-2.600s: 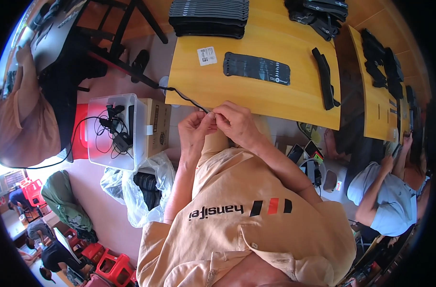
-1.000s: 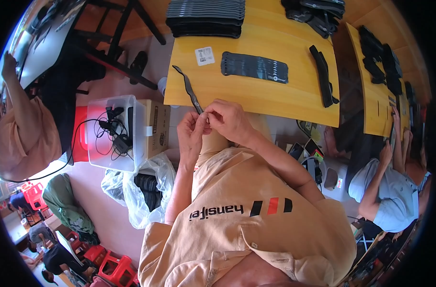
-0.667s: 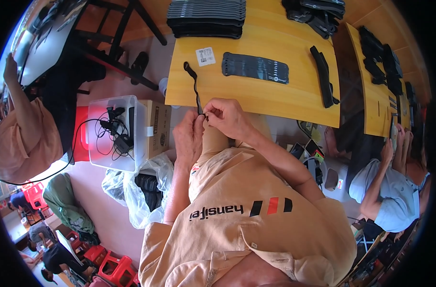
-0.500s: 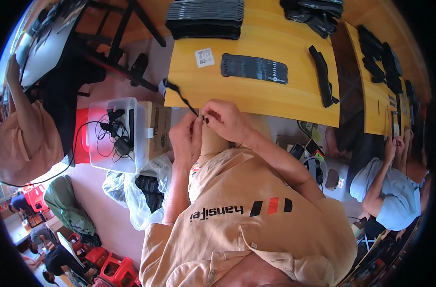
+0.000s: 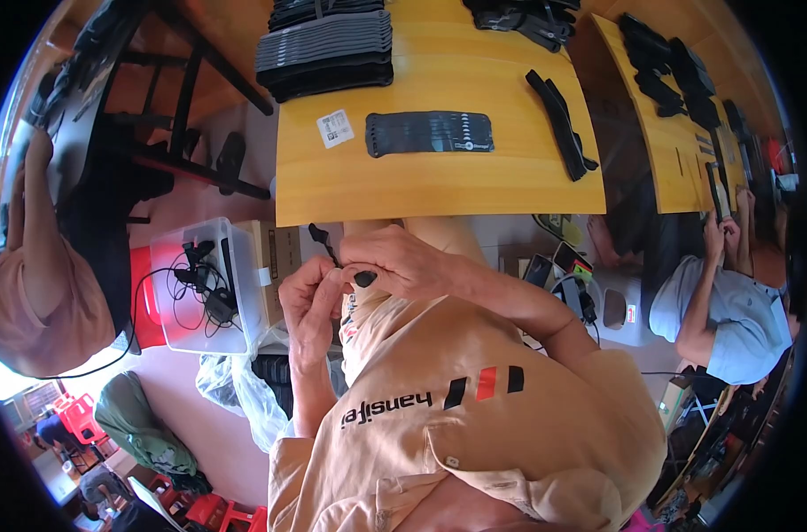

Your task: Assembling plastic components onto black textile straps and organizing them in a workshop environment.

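Note:
My left hand point(image 5: 307, 306) and my right hand point(image 5: 403, 262) are close together in front of my chest, just off the table's near edge. Both are closed on a narrow black strap point(image 5: 320, 235). One end of it sticks up past my left fingers, and a dark rounded end shows by my right thumb. The stretch between is hidden by my fingers. Beyond them on the yellow table point(image 5: 474, 195) lies a flat dark grey printed band point(image 5: 430, 132), with a white label point(image 5: 336, 129) to its left.
A stack of grey and black bands point(image 5: 328, 53) stands at the table's far left. A folded black strap point(image 5: 560, 124) lies at its right side. Below left is a clear plastic bin point(image 5: 244, 310) with cables. Other people work at tables on both sides.
My hands have come down and nearer to my chest with the black strap, and a dark end now shows by my right thumb. The view has shifted, with the table higher and further left.

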### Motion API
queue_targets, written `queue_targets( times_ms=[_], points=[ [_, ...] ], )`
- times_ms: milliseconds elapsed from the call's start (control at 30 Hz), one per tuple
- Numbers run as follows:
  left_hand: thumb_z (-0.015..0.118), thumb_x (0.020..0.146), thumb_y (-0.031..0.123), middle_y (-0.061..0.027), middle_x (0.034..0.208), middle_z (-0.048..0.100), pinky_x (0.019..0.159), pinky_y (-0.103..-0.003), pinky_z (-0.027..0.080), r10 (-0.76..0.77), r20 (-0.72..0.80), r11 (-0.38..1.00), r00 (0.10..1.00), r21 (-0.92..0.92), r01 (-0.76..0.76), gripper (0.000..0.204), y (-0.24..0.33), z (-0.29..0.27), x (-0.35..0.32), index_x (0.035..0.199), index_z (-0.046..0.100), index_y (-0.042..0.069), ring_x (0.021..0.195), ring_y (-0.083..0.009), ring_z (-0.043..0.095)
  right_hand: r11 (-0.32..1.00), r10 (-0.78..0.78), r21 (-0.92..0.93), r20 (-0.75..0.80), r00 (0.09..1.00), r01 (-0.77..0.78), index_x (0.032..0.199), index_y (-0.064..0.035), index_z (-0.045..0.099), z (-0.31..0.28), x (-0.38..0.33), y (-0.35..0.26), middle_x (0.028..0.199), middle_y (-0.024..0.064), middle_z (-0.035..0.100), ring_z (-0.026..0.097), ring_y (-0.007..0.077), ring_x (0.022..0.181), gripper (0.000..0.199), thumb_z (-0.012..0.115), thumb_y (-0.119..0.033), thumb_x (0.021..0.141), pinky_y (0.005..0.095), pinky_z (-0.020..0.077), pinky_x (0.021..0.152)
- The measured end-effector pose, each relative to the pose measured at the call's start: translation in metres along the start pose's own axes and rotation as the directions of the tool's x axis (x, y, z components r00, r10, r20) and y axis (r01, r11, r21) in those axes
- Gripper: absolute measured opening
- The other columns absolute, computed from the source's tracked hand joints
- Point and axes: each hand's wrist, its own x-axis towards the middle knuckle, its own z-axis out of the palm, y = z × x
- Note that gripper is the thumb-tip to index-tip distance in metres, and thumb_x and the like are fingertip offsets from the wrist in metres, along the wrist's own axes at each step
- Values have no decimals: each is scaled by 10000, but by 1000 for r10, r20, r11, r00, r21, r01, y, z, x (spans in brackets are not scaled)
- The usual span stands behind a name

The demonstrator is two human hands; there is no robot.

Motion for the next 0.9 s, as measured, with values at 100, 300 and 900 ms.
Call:
queue_targets(
  times_ms=[100, 300, 900],
  points=[
    [538, 882, 137, 44, 575, 467, 429, -177, 219, -10, -9, 998, 1000, -57, 9, 218, -4, 5, 1, 705, 535, 10, 474, -4, 320, 999, -47, 16, -92, 995, 48, 782, -21, 494, 2, -9, -3, 687, 147, 480, 481, 317, 652, 106, 544, -96, 838, 376, 358, 582],
    [538, 870, 134, 29, 585, 479, 429, -178, 209, -18, 38, 981, 999, -193, 25, 209, -4, 14, 2, 707, 538, 4, 466, -8, 308, 991, 90, 114, -186, 978, -70, 754, -5, 482, 5, -17, -12, 657, 154, 465, 472, 304, 620, 137, 508, -96, 853, 373, 351, 575],
    [514, 870, 132, 44, 562, 433, 404, -174, 215, -121, -27, 964, 992, -241, 111, 214, -25, 32, 21, 667, 509, 65, 453, -5, 325, 943, 327, 175, -341, 882, -282, 661, 8, 453, 2, -19, -5, 545, 57, 357, 336, 124, 522, 201, 530, -62, 833, 314, 315, 492]
  ],
)
